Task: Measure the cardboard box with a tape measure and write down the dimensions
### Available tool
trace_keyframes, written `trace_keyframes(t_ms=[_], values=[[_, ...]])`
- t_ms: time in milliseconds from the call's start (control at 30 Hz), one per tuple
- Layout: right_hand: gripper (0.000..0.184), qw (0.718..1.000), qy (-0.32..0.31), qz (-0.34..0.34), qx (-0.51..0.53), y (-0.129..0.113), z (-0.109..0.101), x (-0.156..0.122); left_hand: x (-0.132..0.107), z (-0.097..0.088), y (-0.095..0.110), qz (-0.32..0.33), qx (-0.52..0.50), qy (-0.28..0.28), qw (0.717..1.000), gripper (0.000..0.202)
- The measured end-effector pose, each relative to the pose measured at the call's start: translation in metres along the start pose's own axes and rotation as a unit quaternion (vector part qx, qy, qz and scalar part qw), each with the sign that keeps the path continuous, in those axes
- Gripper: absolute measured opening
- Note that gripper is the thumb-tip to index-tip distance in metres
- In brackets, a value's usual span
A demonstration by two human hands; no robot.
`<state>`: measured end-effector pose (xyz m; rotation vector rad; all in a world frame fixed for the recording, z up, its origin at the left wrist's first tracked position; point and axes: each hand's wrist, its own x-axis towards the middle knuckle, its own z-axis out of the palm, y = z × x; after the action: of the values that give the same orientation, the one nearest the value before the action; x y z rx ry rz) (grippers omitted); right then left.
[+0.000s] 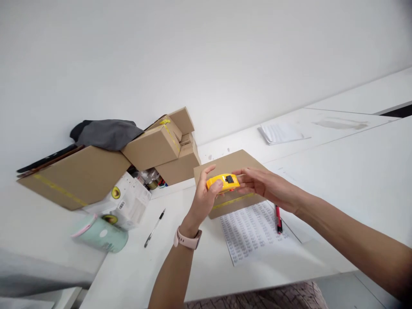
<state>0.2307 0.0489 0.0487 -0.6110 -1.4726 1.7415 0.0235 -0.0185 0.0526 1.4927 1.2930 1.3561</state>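
Note:
My left hand (206, 193) is wrapped around a yellow tape measure (223, 183) with a black button on top, the thumb lying across its near side. At the right end of the casing, my right hand (257, 182) has its fingertips on the tape measure; whether any blade is drawn out cannot be seen. Under both hands lies a flat brown cardboard box (240, 161) with a yellow strip along its near side. A printed sheet (247, 234) sticks out from below the box, and a red-and-black pen or cutter (278, 219) rests on it.
Brown cartons (154, 148) are piled at the left, with a dark grey cloth (107, 133) on top. A white avocado-print box (133, 201) and a mint-green container (103, 234) stand before them. A pen (155, 227) and stacked papers (280, 133) lie on the white table (347, 184).

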Motion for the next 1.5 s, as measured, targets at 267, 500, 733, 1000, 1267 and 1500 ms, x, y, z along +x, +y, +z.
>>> trace_keyframes(t_ms=[267, 500, 733, 1000, 1267, 1500], values=[[0.019, 0.999, -0.013, 0.028, 0.021, -0.006, -0.01, 0.05, 0.004, -0.04, -0.004, -0.05, -0.002, 0.067, 0.997, 0.072], [0.026, 0.966, 0.257, -0.001, 0.003, -0.002, -0.089, 0.099, 0.017, -0.115, -0.017, -0.09, 0.041, 0.179, 0.979, 0.064], [0.029, 0.954, 0.29, 0.035, -0.072, 0.038, -0.108, 0.1, 0.014, -0.161, -0.045, -0.144, 0.051, 0.176, 0.973, 0.058], [0.028, 0.944, 0.258, 0.102, -0.179, 0.045, -0.088, 0.106, 0.031, -0.151, -0.056, -0.145, 0.057, 0.109, 0.982, 0.058], [0.036, 0.926, 0.23, 0.151, -0.258, 0.045, -0.087, 0.102, 0.033, -0.15, -0.062, -0.145, 0.05, 0.086, 0.984, 0.054], [0.045, 0.881, 0.215, 0.139, -0.397, 0.039, -0.101, 0.107, 0.032, -0.151, -0.053, -0.143, 0.046, 0.09, 0.985, 0.055]])
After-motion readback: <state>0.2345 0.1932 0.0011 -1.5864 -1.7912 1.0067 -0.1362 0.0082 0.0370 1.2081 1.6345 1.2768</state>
